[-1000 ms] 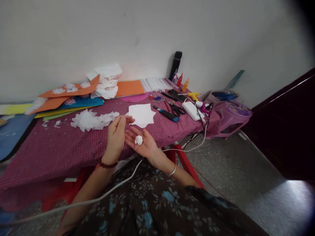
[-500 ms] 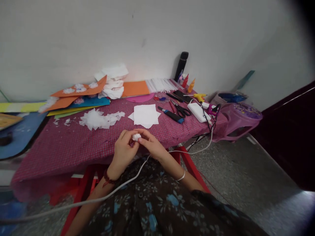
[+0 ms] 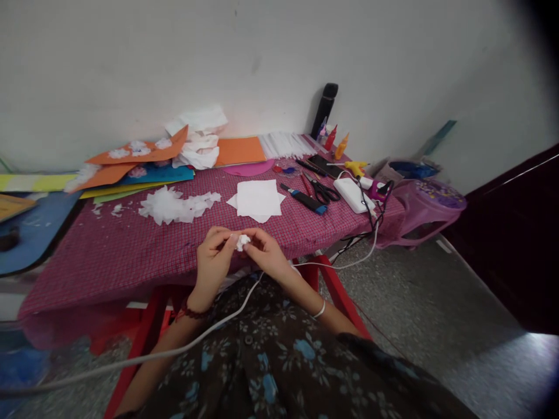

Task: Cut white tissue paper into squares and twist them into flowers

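Note:
Between my two hands is a small crumpled piece of white tissue paper [image 3: 243, 242], held up near the table's front edge. My left hand [image 3: 213, 256] pinches its left side between thumb and fingers. On the other side, my right hand [image 3: 267, 254] grips it with thumb and forefinger. Just beyond the hands lies a stack of white paper squares [image 3: 259, 201], turned against each other so corners stick out like a star. To its left a loose heap of torn white tissue pieces [image 3: 172, 206] spreads over the checked tablecloth [image 3: 144, 250].
Right of the paper lie a box cutter [image 3: 304, 199], scissors [image 3: 324, 189], a phone [image 3: 326, 166], a white power bank [image 3: 351, 194] and a yellow glue gun [image 3: 356, 168]. Coloured sheets [image 3: 166, 173] are piled at back left. A white cable [image 3: 192, 347] crosses my lap.
My left thumb has straightened and moved up against the tissue paper, whose crumpled shape looks slightly different. Both hands stay in nearly the same place; the view has shifted a little.

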`<action>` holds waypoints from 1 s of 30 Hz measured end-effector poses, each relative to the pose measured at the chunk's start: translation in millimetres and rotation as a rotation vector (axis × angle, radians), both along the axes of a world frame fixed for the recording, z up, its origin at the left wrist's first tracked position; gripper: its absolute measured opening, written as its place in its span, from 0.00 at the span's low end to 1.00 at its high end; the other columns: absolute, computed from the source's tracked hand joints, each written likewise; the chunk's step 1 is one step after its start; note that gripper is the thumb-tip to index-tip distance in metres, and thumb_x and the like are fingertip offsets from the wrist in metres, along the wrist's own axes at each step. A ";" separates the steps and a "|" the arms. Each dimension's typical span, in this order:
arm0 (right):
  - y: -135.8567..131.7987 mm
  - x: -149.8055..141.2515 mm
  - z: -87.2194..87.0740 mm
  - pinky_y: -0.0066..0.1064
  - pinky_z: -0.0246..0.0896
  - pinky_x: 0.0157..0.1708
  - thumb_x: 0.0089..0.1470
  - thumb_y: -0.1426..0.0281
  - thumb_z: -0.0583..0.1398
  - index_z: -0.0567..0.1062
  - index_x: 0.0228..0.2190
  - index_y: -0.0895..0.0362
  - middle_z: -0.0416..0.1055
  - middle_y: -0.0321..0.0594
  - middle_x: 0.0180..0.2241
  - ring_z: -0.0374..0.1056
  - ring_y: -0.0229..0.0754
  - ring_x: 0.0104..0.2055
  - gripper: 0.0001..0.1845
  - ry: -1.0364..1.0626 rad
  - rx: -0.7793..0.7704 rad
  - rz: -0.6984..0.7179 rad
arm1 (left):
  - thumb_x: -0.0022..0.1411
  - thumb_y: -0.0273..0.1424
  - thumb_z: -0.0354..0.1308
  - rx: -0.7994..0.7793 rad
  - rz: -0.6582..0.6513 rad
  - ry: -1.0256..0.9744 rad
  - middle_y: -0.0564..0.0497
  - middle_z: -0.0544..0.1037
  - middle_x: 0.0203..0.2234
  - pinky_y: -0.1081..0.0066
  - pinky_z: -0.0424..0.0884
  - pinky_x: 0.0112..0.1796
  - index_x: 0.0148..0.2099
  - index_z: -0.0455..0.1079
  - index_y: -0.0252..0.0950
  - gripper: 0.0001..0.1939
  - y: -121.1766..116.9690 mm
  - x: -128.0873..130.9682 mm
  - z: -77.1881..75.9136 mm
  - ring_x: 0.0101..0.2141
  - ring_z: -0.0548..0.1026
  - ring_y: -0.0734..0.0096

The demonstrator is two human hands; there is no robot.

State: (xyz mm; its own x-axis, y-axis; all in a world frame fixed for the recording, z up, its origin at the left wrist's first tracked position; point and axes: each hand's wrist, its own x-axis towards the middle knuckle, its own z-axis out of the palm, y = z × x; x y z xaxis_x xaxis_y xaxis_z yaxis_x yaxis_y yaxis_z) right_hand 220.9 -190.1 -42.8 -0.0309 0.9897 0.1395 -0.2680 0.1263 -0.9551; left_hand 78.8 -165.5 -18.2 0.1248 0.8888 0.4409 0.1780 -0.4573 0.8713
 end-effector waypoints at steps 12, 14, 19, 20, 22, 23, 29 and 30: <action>-1.8 2.1 6.4 0.27 0.65 0.28 0.46 0.68 0.64 0.71 0.33 0.55 0.70 0.30 0.27 0.66 0.33 0.25 0.10 0.071 -0.079 -0.018 | 0.61 0.31 0.62 0.146 0.045 0.059 0.50 0.76 0.34 0.70 0.70 0.39 0.40 0.82 0.40 0.07 -5.4 3.3 0.3 0.37 0.73 0.69; 0.4 2.5 4.1 0.27 0.66 0.25 0.44 0.69 0.64 0.70 0.32 0.55 0.70 0.29 0.24 0.66 0.33 0.23 0.10 0.197 -0.149 -0.041 | 0.61 0.32 0.63 0.055 0.061 -0.100 0.50 0.77 0.36 0.71 0.70 0.39 0.40 0.82 0.40 0.07 -4.1 4.9 -2.9 0.38 0.73 0.69; 2.3 3.0 2.8 0.24 0.67 0.25 0.40 0.71 0.65 0.70 0.30 0.54 0.69 0.28 0.22 0.65 0.32 0.23 0.12 0.429 -0.196 -0.045 | 0.55 0.36 0.68 -0.476 -0.045 -0.716 0.50 0.78 0.32 0.71 0.73 0.36 0.37 0.78 0.36 0.11 2.7 14.6 -15.9 0.32 0.76 0.72; 2.0 2.7 3.3 0.24 0.66 0.25 0.40 0.71 0.65 0.70 0.30 0.54 0.69 0.28 0.23 0.65 0.32 0.23 0.12 0.422 -0.189 -0.065 | 0.54 0.38 0.69 -0.561 -0.092 -0.785 0.50 0.79 0.32 0.71 0.73 0.35 0.38 0.77 0.35 0.13 2.6 17.0 -17.5 0.32 0.76 0.71; 1.2 1.7 4.3 0.24 0.65 0.25 0.41 0.70 0.65 0.69 0.31 0.54 0.69 0.28 0.25 0.65 0.32 0.24 0.12 0.358 -0.159 -0.120 | 0.54 0.40 0.69 -0.616 -0.189 -0.814 0.48 0.80 0.36 0.70 0.74 0.36 0.42 0.76 0.35 0.17 -0.1 21.1 -18.6 0.34 0.77 0.69; 0.7 1.2 4.8 0.24 0.65 0.25 0.42 0.70 0.66 0.69 0.31 0.54 0.69 0.28 0.25 0.65 0.32 0.25 0.12 0.309 -0.136 -0.143 | 0.53 0.39 0.69 -0.602 -0.219 -0.786 0.47 0.80 0.38 0.70 0.74 0.37 0.43 0.75 0.35 0.18 -2.4 22.6 -18.2 0.36 0.78 0.69; -1.1 0.7 6.9 0.25 0.63 0.27 0.39 0.68 0.68 0.66 0.27 0.54 0.67 0.28 0.24 0.64 0.34 0.26 0.16 0.266 -0.130 -0.110 | 0.47 0.28 0.69 -0.534 -0.095 -0.623 0.52 0.79 0.33 0.73 0.72 0.38 0.37 0.72 0.34 0.14 -9.6 22.0 -13.2 0.34 0.76 0.73; -0.6 1.1 7.0 0.26 0.64 0.28 0.38 0.67 0.68 0.66 0.28 0.53 0.68 0.28 0.25 0.65 0.35 0.27 0.17 0.341 -0.180 -0.083 | 0.48 0.29 0.68 -0.532 -0.097 -0.638 0.52 0.78 0.32 0.73 0.71 0.36 0.36 0.71 0.35 0.12 -8.6 20.6 -13.0 0.33 0.75 0.73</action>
